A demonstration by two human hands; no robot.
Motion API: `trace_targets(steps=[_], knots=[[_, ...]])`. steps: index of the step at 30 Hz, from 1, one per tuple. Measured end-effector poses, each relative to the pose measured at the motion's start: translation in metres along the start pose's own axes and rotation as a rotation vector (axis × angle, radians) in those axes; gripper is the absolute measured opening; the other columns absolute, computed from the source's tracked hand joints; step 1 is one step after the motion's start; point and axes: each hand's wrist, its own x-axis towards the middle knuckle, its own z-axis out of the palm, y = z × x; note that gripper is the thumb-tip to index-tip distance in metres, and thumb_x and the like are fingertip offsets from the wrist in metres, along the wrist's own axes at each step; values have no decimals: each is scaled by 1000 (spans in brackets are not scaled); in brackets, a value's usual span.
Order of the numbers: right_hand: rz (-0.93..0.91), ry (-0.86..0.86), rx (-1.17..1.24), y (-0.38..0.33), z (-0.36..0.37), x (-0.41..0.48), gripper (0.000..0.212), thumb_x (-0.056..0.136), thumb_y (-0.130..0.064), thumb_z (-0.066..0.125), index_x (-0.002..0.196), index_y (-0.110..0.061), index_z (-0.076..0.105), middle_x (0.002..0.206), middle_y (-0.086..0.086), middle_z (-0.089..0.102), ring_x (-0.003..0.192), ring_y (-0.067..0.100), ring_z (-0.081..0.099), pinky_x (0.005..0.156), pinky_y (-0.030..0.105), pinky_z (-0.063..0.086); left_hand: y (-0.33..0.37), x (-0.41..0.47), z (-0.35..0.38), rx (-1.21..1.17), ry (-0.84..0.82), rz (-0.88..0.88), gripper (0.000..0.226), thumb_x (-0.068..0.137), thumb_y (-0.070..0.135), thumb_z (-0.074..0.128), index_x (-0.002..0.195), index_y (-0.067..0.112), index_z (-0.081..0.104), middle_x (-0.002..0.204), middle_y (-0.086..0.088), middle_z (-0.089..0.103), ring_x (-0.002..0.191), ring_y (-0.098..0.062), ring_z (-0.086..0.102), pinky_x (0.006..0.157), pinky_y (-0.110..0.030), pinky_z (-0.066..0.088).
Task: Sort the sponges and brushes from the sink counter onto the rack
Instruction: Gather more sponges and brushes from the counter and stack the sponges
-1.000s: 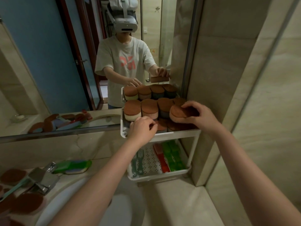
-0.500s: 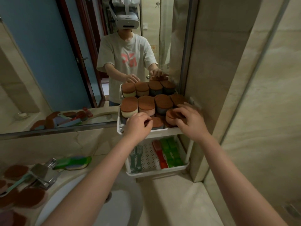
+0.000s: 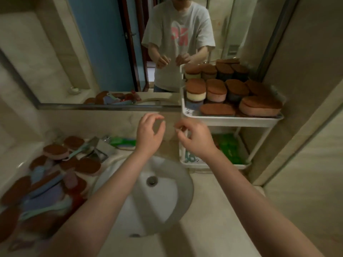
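A white two-tier rack (image 3: 230, 120) stands at the right against the wall. Its top tier holds several brown-topped sponges (image 3: 215, 89), stacked and lying flat. On the lower tier (image 3: 215, 165) lie green sponges (image 3: 229, 147) and a teal item. A pile of sponges and long-handled brushes (image 3: 46, 182) covers the counter left of the sink. My left hand (image 3: 149, 135) and my right hand (image 3: 194, 138) hover above the basin, left of the rack, fingers loosely curled, holding nothing.
The white sink basin (image 3: 167, 204) with its drain lies below my hands. A chrome faucet (image 3: 100, 147) stands behind it, with a green sponge (image 3: 123, 141) beside. A mirror (image 3: 92, 52) fills the back wall. Tiled wall closes the right side.
Both hands have left the rack's top tier and drawn back left over the sink, empty. The sponge my right hand held now lies on the top tier. The view has tilted down.
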Motion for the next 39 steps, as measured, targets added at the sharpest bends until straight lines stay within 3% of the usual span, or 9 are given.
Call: trace_targets(steps=[6,8,10,16,22,26,30,35,39], knots=[[160,-299,180,-59,92,7,14,85,-15,65,97,-11,72,87,4,72,73,10,58,73,25,46,-83,-49,-81,49,-32,-223,23,81,18,53,89,1,66,93,-13,62,87,-19,57,76,-13,41],[204,-359,214,-79,123,6,15,85,-15,65,98,-12,71,84,-1,67,75,10,57,76,27,47,-109,-68,-108,90,-60,-285,18,84,15,57,90,2,66,93,-13,62,82,-18,55,76,-24,44],[249,-428,227,-97,153,4,16,86,-17,64,100,-13,70,84,-3,64,77,11,57,78,29,47,-132,-88,-135,144,-75,-361,12,86,10,59,93,3,66,95,-10,62,81,-19,56,74,-26,42],[339,-656,236,-136,236,-18,18,88,-21,62,104,-14,67,92,4,65,89,23,62,79,35,51,-196,-148,-198,175,-154,-627,12,90,16,56,98,9,63,100,-6,60,90,-17,57,73,-22,40],[455,-799,141,-164,302,-39,26,85,-35,66,100,-14,65,99,11,69,82,21,61,75,33,51,-237,-192,-237,202,-262,-849,24,93,25,54,111,11,61,115,-4,59,107,-19,56,86,-28,44],[511,-854,20,-178,335,-44,45,85,-45,64,111,-8,60,109,11,66,102,27,61,81,33,48,-258,-206,-257,314,-316,-896,32,92,26,57,118,8,59,123,-9,58,112,-24,56,91,-32,45],[529,-866,-62,-188,358,-42,48,85,-48,60,113,-8,57,112,10,63,104,28,60,74,30,43,-276,-209,-272,446,-384,-875,38,90,26,60,123,6,58,127,-11,56,117,-26,53,98,-37,45],[589,-893,-67,-194,368,-33,23,87,-37,59,90,-16,49,87,2,54,78,18,52,65,28,41,-294,-195,-280,585,-543,-885,32,90,25,59,117,9,56,125,-12,47,105,-29,54,86,-38,47],[621,-886,-29,-193,373,-24,22,84,-32,65,87,-16,52,74,-2,50,63,12,49,47,20,33,-301,-179,-281,702,-721,-883,14,91,24,57,89,11,54,91,-7,45,91,-28,57,76,-40,48]])
